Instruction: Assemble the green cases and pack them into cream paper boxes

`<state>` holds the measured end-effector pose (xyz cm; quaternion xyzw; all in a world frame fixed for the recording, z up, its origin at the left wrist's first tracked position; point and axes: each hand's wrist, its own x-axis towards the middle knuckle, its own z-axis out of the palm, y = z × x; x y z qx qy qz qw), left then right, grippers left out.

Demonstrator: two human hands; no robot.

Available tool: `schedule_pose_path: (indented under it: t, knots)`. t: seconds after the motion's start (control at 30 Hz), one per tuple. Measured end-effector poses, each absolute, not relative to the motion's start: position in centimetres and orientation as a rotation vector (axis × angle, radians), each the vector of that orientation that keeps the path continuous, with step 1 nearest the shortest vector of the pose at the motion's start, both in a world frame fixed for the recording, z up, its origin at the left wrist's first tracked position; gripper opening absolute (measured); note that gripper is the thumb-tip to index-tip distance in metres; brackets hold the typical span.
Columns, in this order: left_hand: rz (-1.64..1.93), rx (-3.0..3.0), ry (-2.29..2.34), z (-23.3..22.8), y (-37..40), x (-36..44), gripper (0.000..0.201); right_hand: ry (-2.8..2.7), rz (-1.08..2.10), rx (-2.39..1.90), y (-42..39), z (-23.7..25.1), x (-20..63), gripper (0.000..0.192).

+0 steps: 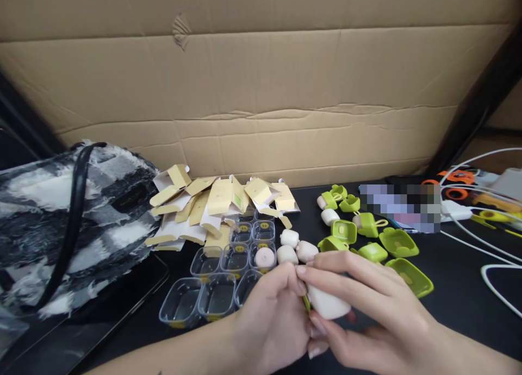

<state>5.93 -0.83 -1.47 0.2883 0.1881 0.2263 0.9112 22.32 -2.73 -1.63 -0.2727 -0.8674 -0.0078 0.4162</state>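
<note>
In front of me both hands are closed together around one small item. My right hand (379, 304) grips a white rounded case (328, 303) with its thumb and fingers. My left hand (277, 315) pinches at the left side, where a thin strip of a green silicone cover (306, 302) shows against the case. Most of that cover is hidden by the fingers. Just beyond my hands lie several pale rounded cases (287, 254). To the right are several loose green covers (398, 242), some with a pale case partly inside.
Clear plastic cups (181, 301) stand in rows to the left, one holding a round pink piece (265, 257). Opened cardboard boxes (220, 196) are heaped behind them. A shaggy black-and-white bag (110, 201) lies far left. White cables (481, 206) and orange-handled tools (459, 178) are at right.
</note>
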Motion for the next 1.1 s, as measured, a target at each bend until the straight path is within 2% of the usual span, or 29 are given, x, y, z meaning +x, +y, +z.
schedule_pose_path:
  t: [0.37,0.5,0.63,0.8,0.9,1.03,1.1]
  knots:
    - [0.435,0.633,0.363,-1.8,-0.4,5.7,0.021,-2.203,0.04,-0.763,-2.9,-1.9,22.4,0.048]
    - [0.5,0.674,0.337,-1.8,-0.3,5.4,0.032,-2.303,0.071,-0.803,-2.7,-1.7,22.9,0.053]
    - [0.599,0.806,0.467,-1.2,-0.7,5.2,0.041,-2.269,0.277,-0.778,-2.2,-1.0,23.7,0.067]
    - [0.661,0.909,0.638,-0.7,-1.0,5.2,0.039,-2.162,0.299,-0.708,-1.5,-0.5,24.1,0.032]
    - [0.692,1.01,0.701,-1.0,-1.0,5.4,0.038,-2.21,0.185,-0.689,-1.6,-0.3,23.8,0.028]
    - [0.766,1.25,0.645,-1.4,-1.2,5.9,0.025,-2.205,0.064,-0.644,-2.0,-0.5,23.4,0.026]
    - [0.761,1.303,0.617,-1.5,-1.4,6.1,0.026,-2.222,-0.021,-0.592,-2.2,-0.7,23.5,0.028]
